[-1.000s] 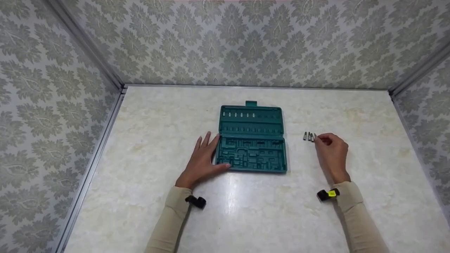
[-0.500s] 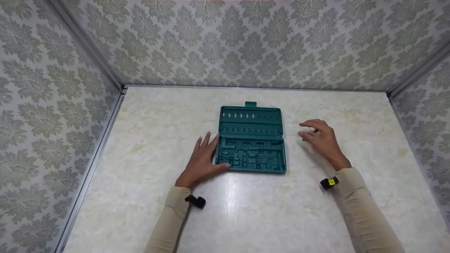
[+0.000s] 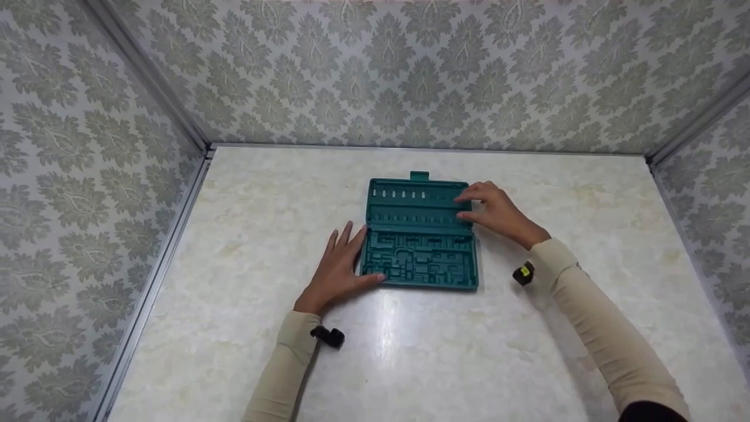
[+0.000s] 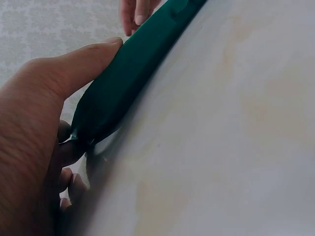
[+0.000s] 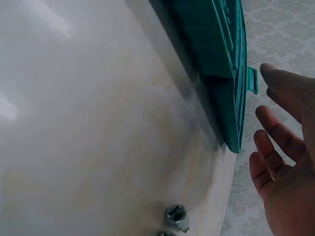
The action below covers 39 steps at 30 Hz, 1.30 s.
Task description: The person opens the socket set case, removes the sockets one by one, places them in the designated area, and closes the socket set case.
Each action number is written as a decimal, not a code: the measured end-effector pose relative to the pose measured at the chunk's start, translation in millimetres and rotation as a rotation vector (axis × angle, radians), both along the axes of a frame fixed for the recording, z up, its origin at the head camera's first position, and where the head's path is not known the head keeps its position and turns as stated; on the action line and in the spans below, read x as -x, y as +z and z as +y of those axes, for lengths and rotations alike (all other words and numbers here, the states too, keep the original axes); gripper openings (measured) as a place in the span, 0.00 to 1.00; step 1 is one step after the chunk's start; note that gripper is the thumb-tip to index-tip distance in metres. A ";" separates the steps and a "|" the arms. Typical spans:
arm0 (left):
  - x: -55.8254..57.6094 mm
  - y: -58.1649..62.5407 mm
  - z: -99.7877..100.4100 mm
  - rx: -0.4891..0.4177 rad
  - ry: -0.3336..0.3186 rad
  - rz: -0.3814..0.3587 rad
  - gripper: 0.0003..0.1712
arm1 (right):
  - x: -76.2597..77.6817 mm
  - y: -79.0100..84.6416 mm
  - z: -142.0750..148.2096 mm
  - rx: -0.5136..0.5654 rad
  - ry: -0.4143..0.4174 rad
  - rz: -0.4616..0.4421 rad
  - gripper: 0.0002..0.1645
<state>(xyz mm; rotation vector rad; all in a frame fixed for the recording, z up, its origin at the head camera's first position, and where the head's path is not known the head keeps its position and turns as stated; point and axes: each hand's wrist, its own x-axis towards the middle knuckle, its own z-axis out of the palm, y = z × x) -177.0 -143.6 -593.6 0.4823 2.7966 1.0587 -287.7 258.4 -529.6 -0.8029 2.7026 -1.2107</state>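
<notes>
A green plastic tool case (image 3: 419, 285) lies open on the table, with moulded recesses in both halves. Several small silvery pieces, like bits, stand in the upper row of its lid; one such piece (image 3: 403, 194) is near the middle. My left hand (image 3: 337, 272) rests at the near left corner, thumb on the front rim and fingers straight along the side. Over the right edge of the lid hovers my right hand (image 3: 495, 214), thumb and fingers apart, with nothing visible between them. In the right wrist view a metal socket (image 5: 177, 216) sits on the table, another partly cut off below it.
The case's latch tab (image 3: 419, 175) sticks out at the back. Patterned walls (image 3: 387, 70) enclose the pale marbled table (image 3: 281, 199) behind and at the sides. In the head view the right hand and forearm hide the sockets.
My right hand has left the small metal pieces, its thumb and fingertips have parted, and it has moved left to the lid. My left hand and the case have stayed put.
</notes>
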 end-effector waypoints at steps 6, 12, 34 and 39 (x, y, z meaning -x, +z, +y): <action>-1.4 1.7 0.3 -0.007 0.013 -0.015 0.73 | 20.4 1.5 -19.2 -0.064 0.032 -0.051 0.22; -0.2 0.7 1.5 -0.018 -0.005 -0.003 0.73 | 34.7 4.4 -36.5 -0.092 0.039 -0.073 0.25; 1.6 -0.3 0.5 -0.018 -0.017 0.028 0.72 | 49.6 -2.8 -63.1 -0.052 -0.005 -0.267 0.31; 1.1 -1.5 0.4 -0.029 -0.010 0.017 0.73 | 49.3 -2.8 -67.1 -0.044 -0.041 -0.297 0.29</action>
